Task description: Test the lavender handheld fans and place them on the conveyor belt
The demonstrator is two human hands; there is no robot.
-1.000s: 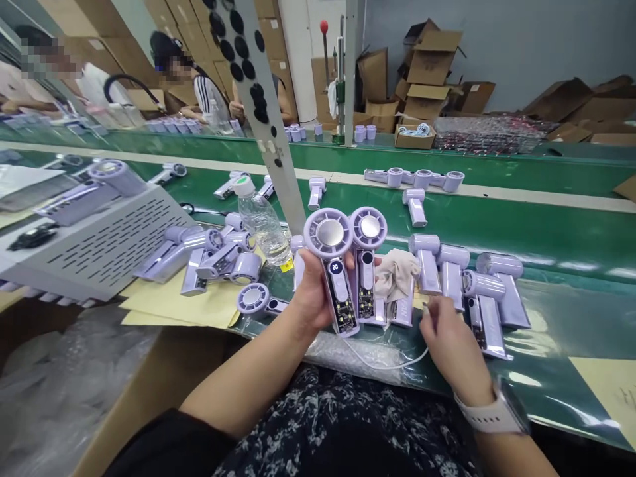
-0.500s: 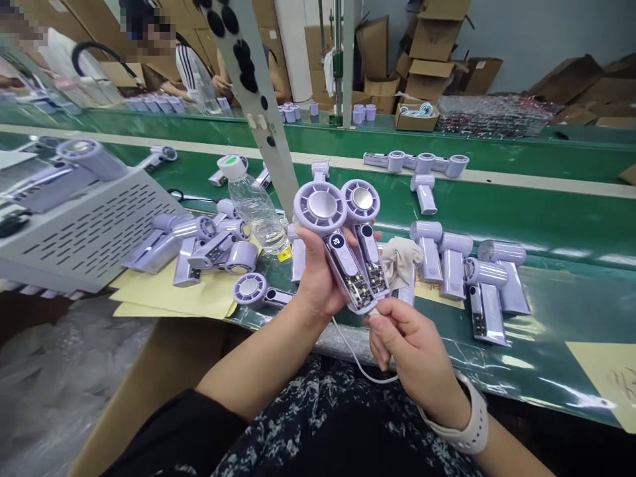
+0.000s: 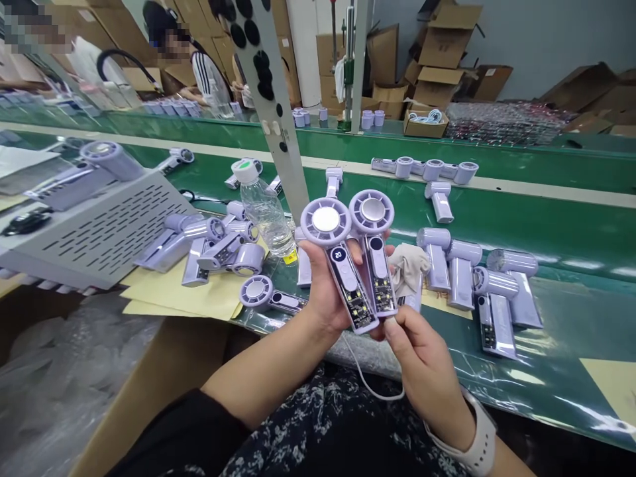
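Note:
Two purple handheld fans are held side by side in my left hand (image 3: 325,291), its fingers wrapped round their handles. The left fan (image 3: 346,278) has a lit display reading 20; the display of the right fan (image 3: 380,271) is dark. Circuit boards show through both clear lower handles. My right hand (image 3: 422,358), with a watch on its wrist, pinches the end of a white cable (image 3: 358,371) at the bottom of the right fan. The cable loops down below my hands. A crumpled pale cloth (image 3: 410,265) lies just behind the right fan.
A water bottle (image 3: 265,212) and a pile of purple fans (image 3: 223,245) lie left, beside a slotted grey box (image 3: 114,225). More fans (image 3: 462,265) lie right on the green table (image 3: 561,298). A slanted metal post (image 3: 281,132) rises ahead. People sit beyond, at upper left.
The two fans have spread slightly apart and face the camera more squarely. The cable end in my right hand has gone from the left fan's base to the right fan's. The view has shifted slightly.

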